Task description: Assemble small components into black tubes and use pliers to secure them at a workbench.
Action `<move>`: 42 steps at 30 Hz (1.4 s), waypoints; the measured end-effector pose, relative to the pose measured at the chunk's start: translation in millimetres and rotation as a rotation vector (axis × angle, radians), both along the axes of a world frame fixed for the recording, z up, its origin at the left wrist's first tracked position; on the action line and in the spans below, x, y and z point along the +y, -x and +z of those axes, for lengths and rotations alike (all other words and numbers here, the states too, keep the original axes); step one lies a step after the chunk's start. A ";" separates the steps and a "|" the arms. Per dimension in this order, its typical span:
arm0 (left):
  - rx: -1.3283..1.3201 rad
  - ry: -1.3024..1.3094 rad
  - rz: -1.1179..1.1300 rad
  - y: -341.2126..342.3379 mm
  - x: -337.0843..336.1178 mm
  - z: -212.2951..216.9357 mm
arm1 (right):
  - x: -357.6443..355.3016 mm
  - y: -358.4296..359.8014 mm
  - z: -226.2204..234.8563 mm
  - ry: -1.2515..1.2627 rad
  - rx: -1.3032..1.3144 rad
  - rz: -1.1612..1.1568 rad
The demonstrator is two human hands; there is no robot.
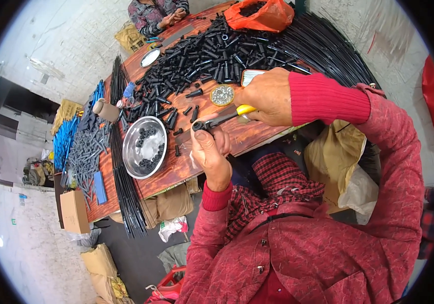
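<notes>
My left hand [209,157] is closed around a short black tubular piece [199,125], its round end showing between thumb and fingers. My right hand [267,96] grips a pair of pliers [246,109] with yellow handles. Their dark metal jaws reach to the black piece; whether they pinch anything there is too small to tell. Beyond my hands, a round yellow-rimmed dish [222,95] holds small shiny metal parts. To the left stands a shiny round bowl [164,148] with small black rings in it. Loose black pieces [195,112] lie close to my left hand.
A large heap of black tubes [196,61] covers the wooden table's far side. Long black rods [323,45] lie at the right, more [123,192] overhang the near left edge. An orange bag [262,17], grey parts [88,152] and a cardboard box [74,212] surround these. Another person [156,15] sits opposite.
</notes>
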State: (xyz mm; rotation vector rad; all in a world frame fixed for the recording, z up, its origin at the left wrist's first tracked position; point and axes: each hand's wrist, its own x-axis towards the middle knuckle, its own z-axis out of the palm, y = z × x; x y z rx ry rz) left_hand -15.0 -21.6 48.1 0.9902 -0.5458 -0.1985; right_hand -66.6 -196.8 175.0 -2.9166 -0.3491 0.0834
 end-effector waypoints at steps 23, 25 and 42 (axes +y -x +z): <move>0.012 -0.349 -0.153 70.9 33.4 -127.4 | -31.0 -9.2 -177.7 -0.058 -0.335 -0.172; -0.008 -0.402 -0.171 73.5 38.0 -138.7 | -38.6 -12.4 -186.1 -0.005 -0.384 -0.115; 0.013 0.096 0.171 38.2 51.7 -52.3 | 88.1 55.4 50.1 -1.621 0.504 1.231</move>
